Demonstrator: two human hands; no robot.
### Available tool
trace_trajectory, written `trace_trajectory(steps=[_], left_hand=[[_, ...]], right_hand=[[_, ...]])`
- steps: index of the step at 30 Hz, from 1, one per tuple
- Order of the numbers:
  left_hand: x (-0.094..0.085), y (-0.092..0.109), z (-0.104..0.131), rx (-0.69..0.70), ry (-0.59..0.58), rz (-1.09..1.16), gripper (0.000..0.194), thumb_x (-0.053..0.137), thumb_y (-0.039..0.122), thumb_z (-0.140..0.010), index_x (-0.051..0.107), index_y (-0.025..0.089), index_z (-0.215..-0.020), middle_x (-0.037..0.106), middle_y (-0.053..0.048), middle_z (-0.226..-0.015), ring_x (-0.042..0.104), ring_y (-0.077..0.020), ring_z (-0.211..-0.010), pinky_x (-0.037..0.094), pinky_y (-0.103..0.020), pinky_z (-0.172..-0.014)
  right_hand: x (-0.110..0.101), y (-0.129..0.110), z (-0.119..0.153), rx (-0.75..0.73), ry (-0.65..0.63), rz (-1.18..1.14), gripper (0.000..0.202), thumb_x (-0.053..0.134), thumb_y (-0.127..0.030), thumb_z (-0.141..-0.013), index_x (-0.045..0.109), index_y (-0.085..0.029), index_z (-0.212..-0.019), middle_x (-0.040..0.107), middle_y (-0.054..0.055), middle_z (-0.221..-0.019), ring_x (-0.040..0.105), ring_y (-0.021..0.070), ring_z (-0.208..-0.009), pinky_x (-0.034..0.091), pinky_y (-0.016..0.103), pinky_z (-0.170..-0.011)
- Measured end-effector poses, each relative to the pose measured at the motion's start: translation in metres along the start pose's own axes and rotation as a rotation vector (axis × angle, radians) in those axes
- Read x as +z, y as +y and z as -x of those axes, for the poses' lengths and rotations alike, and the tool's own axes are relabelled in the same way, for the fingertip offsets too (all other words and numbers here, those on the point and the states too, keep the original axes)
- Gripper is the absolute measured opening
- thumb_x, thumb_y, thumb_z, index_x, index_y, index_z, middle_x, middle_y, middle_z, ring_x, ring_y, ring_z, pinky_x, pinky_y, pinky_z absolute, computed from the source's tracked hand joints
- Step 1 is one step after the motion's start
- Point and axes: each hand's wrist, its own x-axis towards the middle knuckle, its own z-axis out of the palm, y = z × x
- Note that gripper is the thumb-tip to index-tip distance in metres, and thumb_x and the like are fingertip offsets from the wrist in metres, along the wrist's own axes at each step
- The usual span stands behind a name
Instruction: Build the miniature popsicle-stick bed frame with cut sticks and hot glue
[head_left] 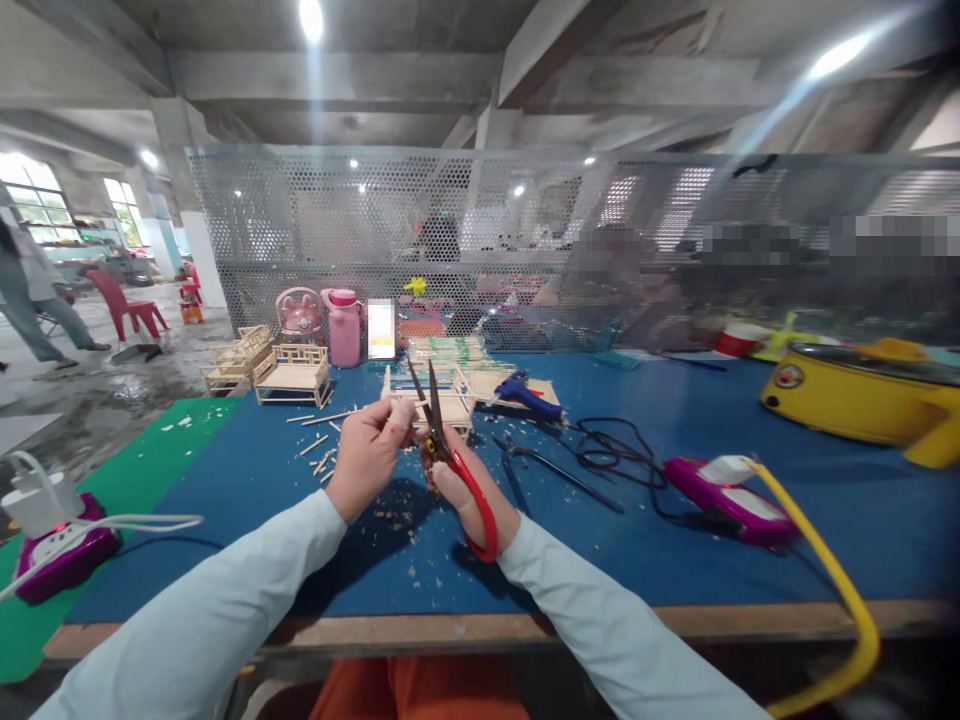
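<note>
My right hand [459,485] is wrapped round a pair of scissors [484,515] with red handles; their dark blades point up and stand apart. Close to the blades, my left hand [367,448] is closed in a pinch, and whatever it holds is too small or hidden to make out. Tape or a light wrap covers some fingertips. Just behind both hands is a small bench-like frame of wooden sticks [450,408], partly covered by them. Loose cut sticks [321,445] and pale chips lie on the blue tabletop [300,560] to the left and below.
Finished stick furniture [292,375] stands at the back left beside a pink bottle [345,330] and a phone [381,330]. Right of my hands lie a blue glue gun [529,396], pliers [562,475] and a purple power strip [731,500]. A yellow electric pot [847,395] stands far right.
</note>
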Motion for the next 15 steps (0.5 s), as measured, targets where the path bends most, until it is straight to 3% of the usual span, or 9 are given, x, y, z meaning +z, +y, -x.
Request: trace_trajectory(steps=[15], left_hand=[[-0.0007,-0.0005,0.0003,0.032,-0.043,-0.015,0.042,0.046,0.047,-0.081,0.050,0.015,-0.054,0.047,0.002,-0.052,0.041,-0.0088,-0.053,0.032,-0.020,-0.053]], right_hand=[[0.0006,0.0019,0.0002,-0.027,0.011,0.003,0.054,0.035,-0.060,-0.083,0.047,-0.019,-0.115,0.054,0.007,-0.090,0.047,0.0175,-0.075,0.043,0.032,-0.068]])
